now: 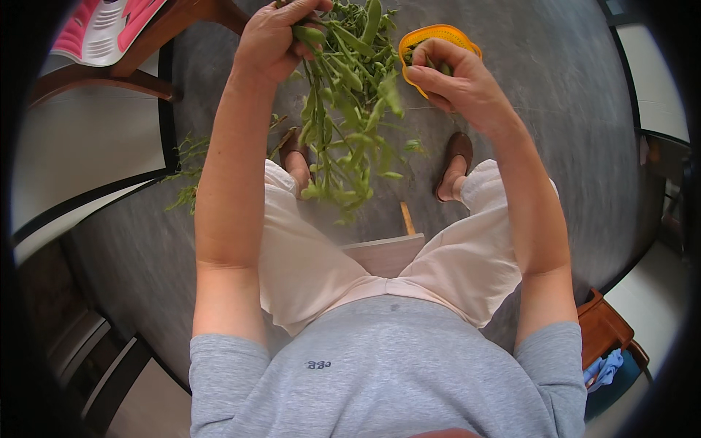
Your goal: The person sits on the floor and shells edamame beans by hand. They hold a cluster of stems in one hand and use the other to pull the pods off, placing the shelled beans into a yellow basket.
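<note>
At the top of the view my left hand (279, 44) grips the stems of soybean stalks, and green pods (342, 159) hang from them in a dense cluster between my knees. To the right, my right hand (460, 87) is curled around a few green pods that show between thumb and fingers. It is over the near edge of a yellow plastic basket (441, 34) and hides much of it. Some greenery is visible inside the basket. Behind the hanging pods lies a heap of more green stalks (378, 65) on the floor.
Loose leafy stems (189, 172) lie on the grey floor (575, 109) at left. A wooden chair (137, 55) with a pink and white item stands upper left. My feet in brown shoes (457, 156) flank the stalks. Lower right is another wooden chair (605, 323) with blue cloth.
</note>
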### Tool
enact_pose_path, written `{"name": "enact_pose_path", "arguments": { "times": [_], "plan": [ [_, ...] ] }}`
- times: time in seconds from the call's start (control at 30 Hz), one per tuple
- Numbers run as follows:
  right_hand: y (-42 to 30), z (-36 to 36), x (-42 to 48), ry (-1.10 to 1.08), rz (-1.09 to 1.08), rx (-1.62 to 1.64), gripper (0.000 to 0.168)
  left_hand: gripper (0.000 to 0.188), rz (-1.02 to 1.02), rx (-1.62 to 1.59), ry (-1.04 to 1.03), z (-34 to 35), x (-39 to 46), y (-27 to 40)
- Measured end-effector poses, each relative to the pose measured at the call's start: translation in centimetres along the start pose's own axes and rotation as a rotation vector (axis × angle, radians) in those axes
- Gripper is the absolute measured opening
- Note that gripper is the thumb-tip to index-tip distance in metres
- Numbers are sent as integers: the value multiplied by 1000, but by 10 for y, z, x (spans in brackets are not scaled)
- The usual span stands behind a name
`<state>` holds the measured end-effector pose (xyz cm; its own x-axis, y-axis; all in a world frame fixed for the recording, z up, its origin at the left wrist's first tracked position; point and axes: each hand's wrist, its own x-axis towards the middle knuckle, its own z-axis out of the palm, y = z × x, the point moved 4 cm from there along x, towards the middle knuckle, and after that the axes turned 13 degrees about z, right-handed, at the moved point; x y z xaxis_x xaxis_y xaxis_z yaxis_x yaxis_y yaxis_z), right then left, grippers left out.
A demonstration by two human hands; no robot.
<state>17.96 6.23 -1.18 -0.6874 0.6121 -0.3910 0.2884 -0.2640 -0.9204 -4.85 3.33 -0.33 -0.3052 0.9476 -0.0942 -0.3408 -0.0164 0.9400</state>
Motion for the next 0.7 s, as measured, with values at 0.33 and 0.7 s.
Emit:
{"name": "enact_pose_path", "arguments": {
  "times": [0.33,0.7],
  "plan": [
    [-3,45,12,154,-218,-194,15,20,-27,-60,-62,15,-2,-14],
    [-8,64,2,-17,-261,-313,18,24,94,92,134,13,-6,-24]
  ]
}}
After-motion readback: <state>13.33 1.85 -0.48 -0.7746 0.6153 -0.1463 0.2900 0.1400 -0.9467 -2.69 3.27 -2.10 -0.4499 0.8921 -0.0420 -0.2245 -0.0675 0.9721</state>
